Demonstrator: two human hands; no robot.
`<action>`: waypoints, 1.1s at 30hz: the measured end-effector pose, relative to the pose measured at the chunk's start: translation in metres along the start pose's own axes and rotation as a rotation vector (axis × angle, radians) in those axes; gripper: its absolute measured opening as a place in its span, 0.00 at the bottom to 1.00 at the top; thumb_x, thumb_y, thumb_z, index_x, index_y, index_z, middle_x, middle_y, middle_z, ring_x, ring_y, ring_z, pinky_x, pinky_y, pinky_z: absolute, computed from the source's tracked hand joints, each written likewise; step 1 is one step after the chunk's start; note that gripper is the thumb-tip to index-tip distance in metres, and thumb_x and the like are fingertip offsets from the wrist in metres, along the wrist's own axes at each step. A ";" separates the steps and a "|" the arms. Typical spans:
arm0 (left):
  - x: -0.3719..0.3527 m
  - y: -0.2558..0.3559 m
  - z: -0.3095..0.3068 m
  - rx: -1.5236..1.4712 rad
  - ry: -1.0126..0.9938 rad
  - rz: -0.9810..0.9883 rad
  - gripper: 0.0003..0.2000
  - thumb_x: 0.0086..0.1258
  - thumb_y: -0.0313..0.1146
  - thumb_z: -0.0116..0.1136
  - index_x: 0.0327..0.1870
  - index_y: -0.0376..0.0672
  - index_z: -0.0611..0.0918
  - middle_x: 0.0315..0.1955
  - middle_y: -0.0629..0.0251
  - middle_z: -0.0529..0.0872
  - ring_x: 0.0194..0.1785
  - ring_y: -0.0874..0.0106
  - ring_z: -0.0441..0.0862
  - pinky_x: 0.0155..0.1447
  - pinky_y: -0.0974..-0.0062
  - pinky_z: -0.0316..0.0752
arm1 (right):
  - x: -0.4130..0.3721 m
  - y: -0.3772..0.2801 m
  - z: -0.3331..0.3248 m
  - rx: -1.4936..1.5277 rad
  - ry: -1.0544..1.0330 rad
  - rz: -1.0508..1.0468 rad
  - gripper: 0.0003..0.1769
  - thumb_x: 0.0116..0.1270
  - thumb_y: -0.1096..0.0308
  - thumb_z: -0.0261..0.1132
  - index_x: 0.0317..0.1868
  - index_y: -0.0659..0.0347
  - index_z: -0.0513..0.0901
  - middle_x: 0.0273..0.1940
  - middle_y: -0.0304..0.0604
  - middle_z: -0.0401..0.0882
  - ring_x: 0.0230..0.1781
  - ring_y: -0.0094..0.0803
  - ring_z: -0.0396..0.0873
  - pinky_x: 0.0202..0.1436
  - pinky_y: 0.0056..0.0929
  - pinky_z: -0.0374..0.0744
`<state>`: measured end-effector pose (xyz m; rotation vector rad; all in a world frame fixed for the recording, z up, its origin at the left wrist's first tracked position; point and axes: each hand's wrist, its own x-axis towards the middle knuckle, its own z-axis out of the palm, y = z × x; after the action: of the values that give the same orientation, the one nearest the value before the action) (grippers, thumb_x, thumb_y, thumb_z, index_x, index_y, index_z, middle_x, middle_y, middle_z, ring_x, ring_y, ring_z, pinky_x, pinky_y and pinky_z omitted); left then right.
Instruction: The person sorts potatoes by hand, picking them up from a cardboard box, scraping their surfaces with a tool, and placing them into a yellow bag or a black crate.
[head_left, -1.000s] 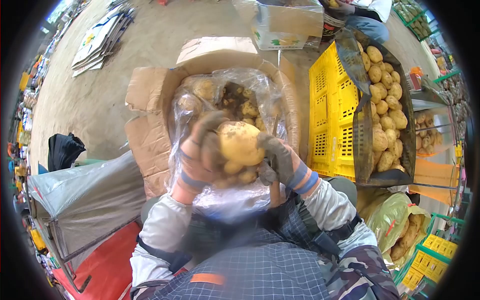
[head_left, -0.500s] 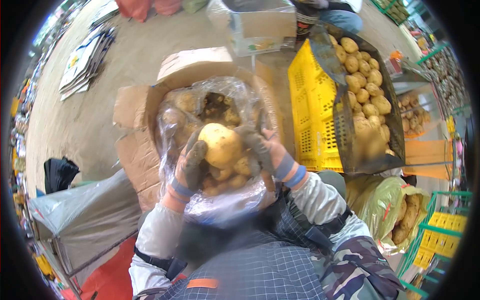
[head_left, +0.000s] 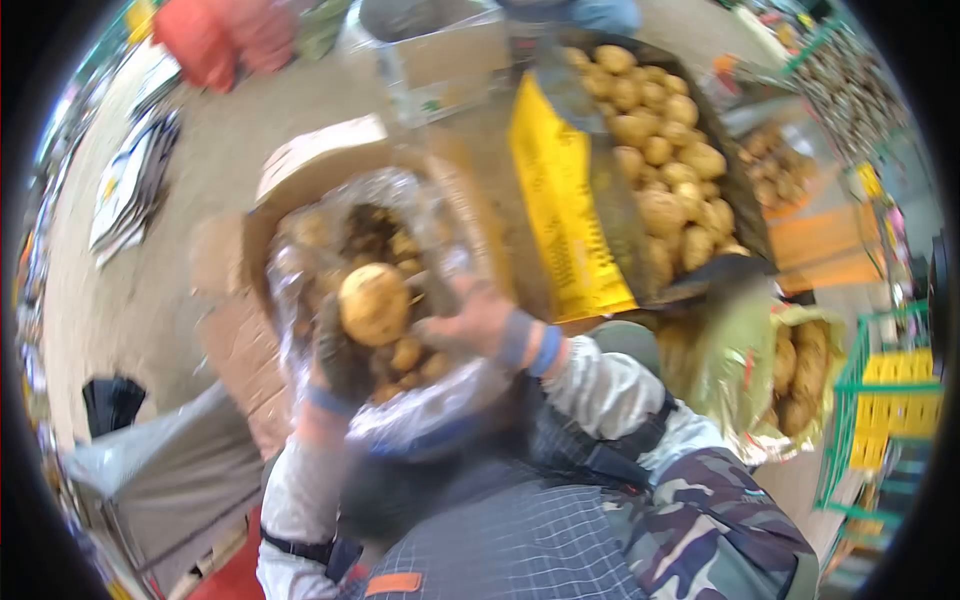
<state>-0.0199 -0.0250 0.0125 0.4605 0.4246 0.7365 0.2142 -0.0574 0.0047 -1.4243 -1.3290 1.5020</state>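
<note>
A large round potato (head_left: 375,303) rests against my left hand (head_left: 342,355), whose gloved fingers are closed along its left and lower side. My right hand (head_left: 475,322), gloved too and somewhat blurred, is just right of the potato, apart from it, with its fingers spread. Both hands are over a cardboard box (head_left: 320,160) lined with clear plastic film (head_left: 440,400). Smaller potatoes (head_left: 405,355) lie inside the box under the held one, and its far part is dark.
On the right stands a yellow crate (head_left: 565,200) with a dark liner, heaped with potatoes (head_left: 680,175). A greenish bag (head_left: 735,370) of long tubers sits nearer me. Another box (head_left: 450,65) stands beyond, flattened sacks (head_left: 135,190) lie left, and a grey-covered stand (head_left: 165,455) is close by.
My right hand has come off the potato and moved to its right; the left still holds it. The whole view has shifted, with the box now further left.
</note>
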 end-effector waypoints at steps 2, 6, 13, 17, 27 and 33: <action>0.002 -0.008 0.000 0.296 0.081 0.127 0.25 0.84 0.46 0.47 0.74 0.41 0.69 0.64 0.57 0.80 0.65 0.63 0.80 0.66 0.65 0.77 | -0.025 -0.040 -0.008 0.197 -0.042 -0.063 0.38 0.59 0.51 0.79 0.64 0.62 0.77 0.48 0.51 0.85 0.45 0.37 0.82 0.49 0.33 0.79; -0.004 -0.025 0.043 0.785 0.175 0.268 0.25 0.84 0.45 0.47 0.71 0.35 0.71 0.59 0.55 0.82 0.55 0.66 0.84 0.56 0.67 0.81 | -0.046 -0.038 -0.015 0.614 0.003 0.154 0.34 0.63 0.58 0.77 0.65 0.61 0.73 0.33 0.42 0.85 0.13 0.23 0.73 0.15 0.23 0.72; -0.019 -0.011 0.041 0.909 0.206 0.188 0.26 0.83 0.49 0.48 0.68 0.35 0.73 0.48 0.59 0.87 0.40 0.75 0.84 0.40 0.78 0.81 | -0.114 -0.019 -0.147 0.428 0.666 -0.398 0.15 0.70 0.58 0.67 0.51 0.58 0.84 0.37 0.42 0.86 0.19 0.24 0.75 0.19 0.24 0.74; -0.008 -0.015 0.022 0.692 0.309 0.166 0.23 0.81 0.47 0.50 0.66 0.40 0.78 0.44 0.64 0.88 0.40 0.78 0.83 0.41 0.81 0.75 | -0.156 -0.011 -0.226 0.889 0.989 -0.248 0.19 0.68 0.56 0.69 0.54 0.54 0.80 0.34 0.47 0.84 0.17 0.28 0.73 0.19 0.26 0.73; -0.002 0.003 0.008 0.727 0.256 0.052 0.22 0.80 0.46 0.51 0.63 0.36 0.78 0.43 0.64 0.87 0.39 0.77 0.84 0.42 0.81 0.77 | -0.110 0.002 -0.276 0.976 1.134 -0.346 0.10 0.73 0.63 0.63 0.49 0.57 0.79 0.38 0.48 0.86 0.18 0.27 0.71 0.23 0.29 0.74; 0.001 0.006 -0.033 1.219 0.202 -0.366 0.19 0.77 0.44 0.60 0.58 0.38 0.83 0.42 0.62 0.89 0.44 0.69 0.86 0.50 0.70 0.81 | -0.056 -0.084 -0.124 0.438 0.559 -0.282 0.13 0.74 0.60 0.62 0.50 0.61 0.83 0.38 0.46 0.87 0.18 0.23 0.73 0.22 0.23 0.73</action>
<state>-0.0398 -0.0117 -0.0117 1.4050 1.1143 0.0850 0.3303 -0.0611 0.1149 -1.1877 -0.7588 1.0199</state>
